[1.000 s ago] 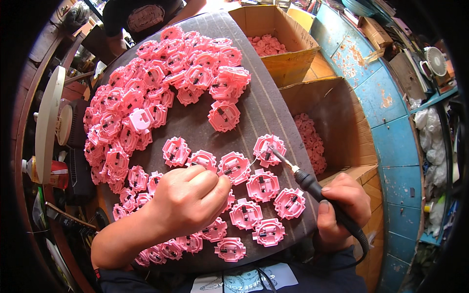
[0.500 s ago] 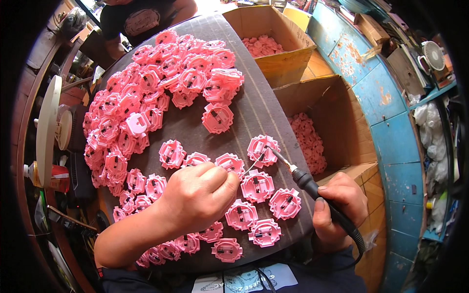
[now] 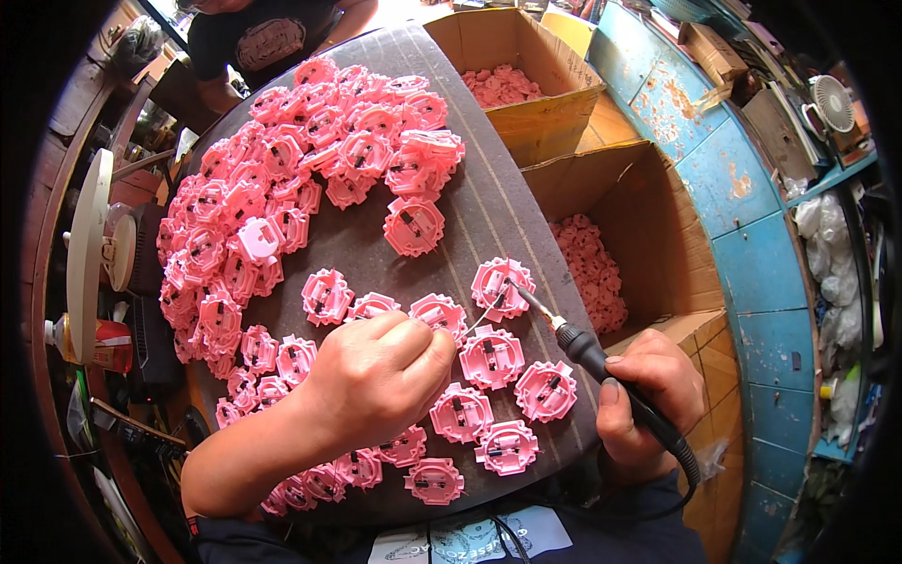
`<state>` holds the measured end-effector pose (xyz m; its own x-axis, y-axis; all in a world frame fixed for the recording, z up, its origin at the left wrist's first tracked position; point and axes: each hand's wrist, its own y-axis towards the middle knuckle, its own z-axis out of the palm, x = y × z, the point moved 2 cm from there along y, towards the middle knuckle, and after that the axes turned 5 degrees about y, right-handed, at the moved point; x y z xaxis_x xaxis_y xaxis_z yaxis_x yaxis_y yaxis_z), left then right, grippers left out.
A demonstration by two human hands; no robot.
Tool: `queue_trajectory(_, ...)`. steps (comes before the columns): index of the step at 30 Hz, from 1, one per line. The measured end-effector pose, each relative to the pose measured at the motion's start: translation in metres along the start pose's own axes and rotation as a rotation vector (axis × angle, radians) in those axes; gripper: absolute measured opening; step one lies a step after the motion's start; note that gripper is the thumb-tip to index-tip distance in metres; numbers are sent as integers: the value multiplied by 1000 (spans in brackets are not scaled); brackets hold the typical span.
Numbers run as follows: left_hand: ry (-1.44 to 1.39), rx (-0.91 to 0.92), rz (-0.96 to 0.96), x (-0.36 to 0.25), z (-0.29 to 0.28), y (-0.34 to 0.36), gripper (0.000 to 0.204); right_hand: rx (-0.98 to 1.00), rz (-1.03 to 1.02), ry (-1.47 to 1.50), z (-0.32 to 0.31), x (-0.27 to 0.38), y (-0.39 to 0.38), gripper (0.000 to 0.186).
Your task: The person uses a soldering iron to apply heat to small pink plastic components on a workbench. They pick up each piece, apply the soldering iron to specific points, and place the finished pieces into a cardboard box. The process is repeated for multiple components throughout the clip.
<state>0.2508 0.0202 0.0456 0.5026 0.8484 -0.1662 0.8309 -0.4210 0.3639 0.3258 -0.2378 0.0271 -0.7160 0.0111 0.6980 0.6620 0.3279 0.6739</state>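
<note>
My right hand point(image 3: 653, 399) grips a soldering iron point(image 3: 590, 352) by its black handle. Its tip rests inside a round pink plastic housing point(image 3: 487, 280) at the right of the dark table. A thin solder wire point(image 3: 483, 316) runs from the pinched fingers of my left hand point(image 3: 383, 368) to the same spot; the fingertips themselves are hidden behind the hand. Close around my hands lie more pink housings, among them one just below the wire point(image 3: 492, 357) and another by the table's right edge point(image 3: 546, 392). Small black and metal parts sit inside them.
A large heap of pink housings point(image 3: 282, 155) covers the far left of the table point(image 3: 489, 211). Beyond the right edge stand two cardboard boxes, the nearer point(image 3: 648, 207) and the farther point(image 3: 531, 122), both holding pink parts. Another person point(image 3: 268, 42) is at the far end.
The whole view has shifted very slightly. Both hands keep their grips, with the iron's tip and the wire still at the same pink housing.
</note>
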Motion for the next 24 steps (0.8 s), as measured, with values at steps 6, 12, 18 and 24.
queue_trajectory(6,3,4,-4,0,1,0,28,-2,6,2,0,-1,-3,24)
queue_trajectory(12,10,-26,7,-6,-13,-4,27,-16,8,3,-4,5,-3,26)
queue_trajectory(18,65,-19,-44,-10,-37,-27,24,88,33,64,-2,25,-3,29)
queue_trajectory(24,70,-12,-97,-7,-38,-51,27,221,19,116,14,27,2,33)
